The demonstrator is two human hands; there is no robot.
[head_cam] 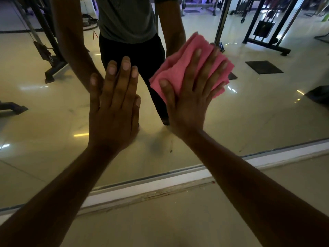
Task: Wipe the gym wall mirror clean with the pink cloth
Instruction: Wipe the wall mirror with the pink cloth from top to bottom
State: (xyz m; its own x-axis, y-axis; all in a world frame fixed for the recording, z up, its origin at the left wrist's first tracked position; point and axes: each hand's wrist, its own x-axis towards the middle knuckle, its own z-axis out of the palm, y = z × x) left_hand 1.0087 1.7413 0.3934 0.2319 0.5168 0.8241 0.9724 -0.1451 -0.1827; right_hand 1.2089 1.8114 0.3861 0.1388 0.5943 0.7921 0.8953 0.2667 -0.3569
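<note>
The gym wall mirror (258, 111) fills the upper part of the head view and reflects my own body and arms. My right hand (192, 93) lies flat with spread, straight fingers on the folded pink cloth (179, 68), pressing it against the glass. My left hand (114, 104) rests flat on the bare mirror just left of the cloth, fingers straight and together, holding nothing. Most of the cloth's middle is hidden under my right hand.
The mirror's bottom frame (160, 180), a white strip, runs diagonally above the tiled floor (160, 220). Reflected in the glass are gym machines (267, 32) at right, a weight rack (48, 56) at left and a dark floor mat (263, 67).
</note>
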